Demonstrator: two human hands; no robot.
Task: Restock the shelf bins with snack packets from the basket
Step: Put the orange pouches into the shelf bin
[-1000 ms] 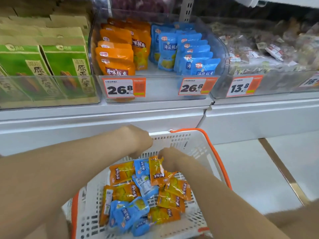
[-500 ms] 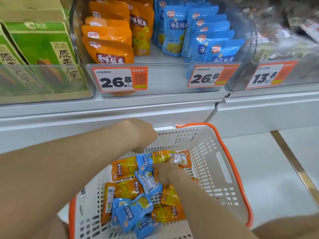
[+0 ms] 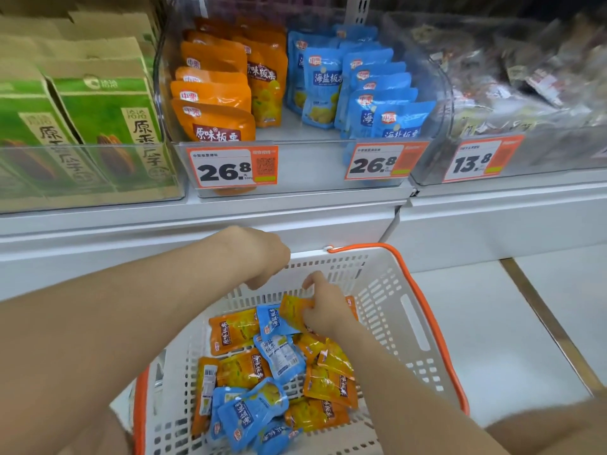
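2 grips: L grip point(image 3: 259, 257) curled on basket point(image 3: 387, 284) far rim; R grip point(image 3: 325, 310) pinching orange pkt point(image 3: 292, 310).

A white shelf point(image 3: 230, 218) carries clear bins point(image 3: 305, 183) abreast.

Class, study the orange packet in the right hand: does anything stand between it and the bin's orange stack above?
The left hand, holding the basket rim, sits roughly on the direct line up. The bin's clear front wall must also be lifted over. Nothing else visible blocks the right hand's orange packet.
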